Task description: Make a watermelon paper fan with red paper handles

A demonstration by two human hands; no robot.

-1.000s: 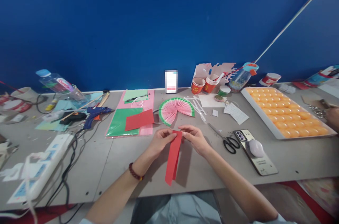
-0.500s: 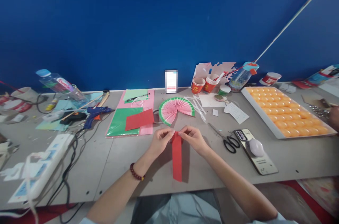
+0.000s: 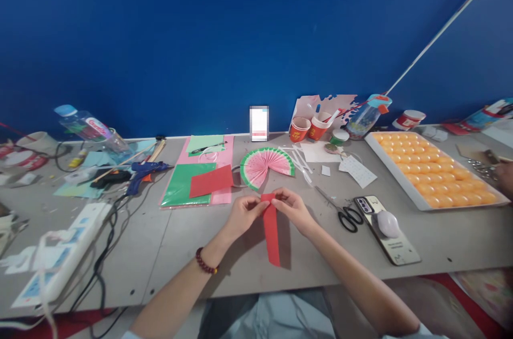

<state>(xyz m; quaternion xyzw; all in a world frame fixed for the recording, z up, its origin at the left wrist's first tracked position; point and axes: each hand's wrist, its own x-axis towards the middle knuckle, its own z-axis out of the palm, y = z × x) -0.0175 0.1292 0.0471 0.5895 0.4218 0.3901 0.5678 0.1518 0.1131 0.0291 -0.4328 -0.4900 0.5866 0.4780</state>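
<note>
A long red paper strip (image 3: 271,232) lies on the grey table (image 3: 180,243) in front of me, its far end folded between my fingers. My left hand (image 3: 240,213), with a bead bracelet on the wrist, pinches the strip's top from the left. My right hand (image 3: 294,209) pinches the same end from the right. Just beyond my hands lies a pleated paper watermelon fan (image 3: 264,165).
Green, pink and red paper sheets (image 3: 200,178) lie at the left, beside a blue glue gun (image 3: 144,172) and a power strip (image 3: 64,253). Scissors (image 3: 344,213) and a phone (image 3: 387,229) lie at the right, then a tray of orange balls (image 3: 435,176). Red cups (image 3: 308,128) stand at the back.
The strip's free end has swung from the lower left to point straight at me and looks shorter. My hands have stayed at its far end, working the fold.
</note>
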